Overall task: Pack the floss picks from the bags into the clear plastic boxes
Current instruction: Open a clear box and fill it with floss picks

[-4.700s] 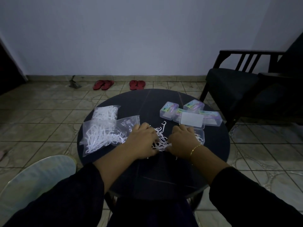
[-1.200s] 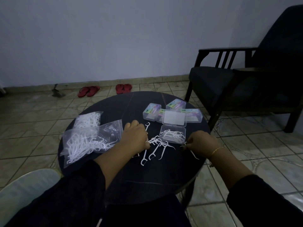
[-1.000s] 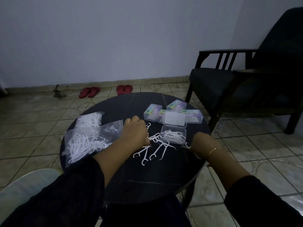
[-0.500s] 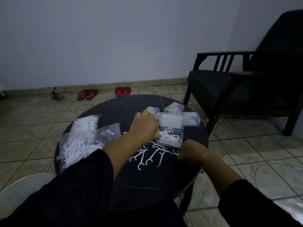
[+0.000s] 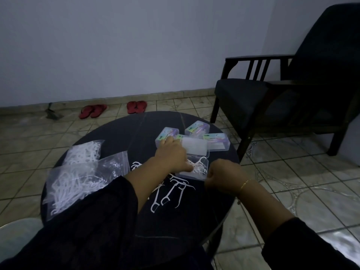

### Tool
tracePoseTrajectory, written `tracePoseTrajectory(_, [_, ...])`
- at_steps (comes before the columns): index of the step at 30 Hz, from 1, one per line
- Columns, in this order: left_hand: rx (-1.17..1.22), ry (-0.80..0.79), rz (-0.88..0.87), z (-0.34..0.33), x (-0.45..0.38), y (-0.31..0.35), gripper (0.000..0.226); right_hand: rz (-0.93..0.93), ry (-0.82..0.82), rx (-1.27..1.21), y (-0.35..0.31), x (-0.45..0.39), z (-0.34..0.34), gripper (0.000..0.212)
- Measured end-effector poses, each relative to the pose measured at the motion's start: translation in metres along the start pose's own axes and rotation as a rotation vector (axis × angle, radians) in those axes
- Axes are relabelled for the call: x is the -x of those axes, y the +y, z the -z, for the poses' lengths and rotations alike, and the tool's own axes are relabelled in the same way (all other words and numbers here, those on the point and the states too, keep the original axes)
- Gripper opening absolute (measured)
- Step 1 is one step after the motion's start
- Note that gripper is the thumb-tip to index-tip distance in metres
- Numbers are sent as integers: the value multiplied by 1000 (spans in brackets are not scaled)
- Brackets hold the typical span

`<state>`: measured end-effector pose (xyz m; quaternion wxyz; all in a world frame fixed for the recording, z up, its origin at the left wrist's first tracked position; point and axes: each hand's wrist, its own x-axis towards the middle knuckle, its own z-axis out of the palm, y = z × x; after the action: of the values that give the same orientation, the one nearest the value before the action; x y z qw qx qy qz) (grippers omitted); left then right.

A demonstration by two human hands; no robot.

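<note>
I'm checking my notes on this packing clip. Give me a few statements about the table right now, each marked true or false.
1. The open box nearest the person already holds floss picks. True.
2. The left hand reaches over the open box. True.
3. No loose floss picks lie on the table. False: several lie in front of the box.
4. The bags of picks lie right of the boxes. False: they lie to the left.
5. The right hand is beside the box's near right corner. True.

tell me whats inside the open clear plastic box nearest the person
The open clear plastic box holds a small tangle of white floss picks. The left hand reaches over its left side and covers that part, so the full count cannot be seen.
</note>
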<state>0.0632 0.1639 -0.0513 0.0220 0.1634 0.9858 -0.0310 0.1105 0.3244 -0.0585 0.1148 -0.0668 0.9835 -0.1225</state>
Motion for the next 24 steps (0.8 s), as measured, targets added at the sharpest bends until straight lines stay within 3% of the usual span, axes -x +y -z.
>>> tracePoseTrajectory(3, [18, -48, 12, 0, 0, -1, 43, 1, 41, -3, -1, -7, 7, 20])
tracePoseTrajectory(7, [102, -94, -8, 4, 1, -1, 27, -31, 92, 11, 0, -19, 7, 18])
tracePoseTrajectory(12, [186, -71, -13, 4, -1, -7, 24, 11, 185, 63, -4, -29, 8, 23])
tracePoseTrajectory(15, [218, -37, -1, 5, 1, -15, 31, 28, 163, 84, -10, -37, 12, 21])
tracePoseTrajectory(21, [273, 2, 23, 9, 13, -33, 17, 46, 130, 99, -30, -54, 10, 21])
tracePoseTrajectory(24, [258, -35, 57, 7, 19, -40, 25, 22, 100, 18, -34, -57, 8, 24])
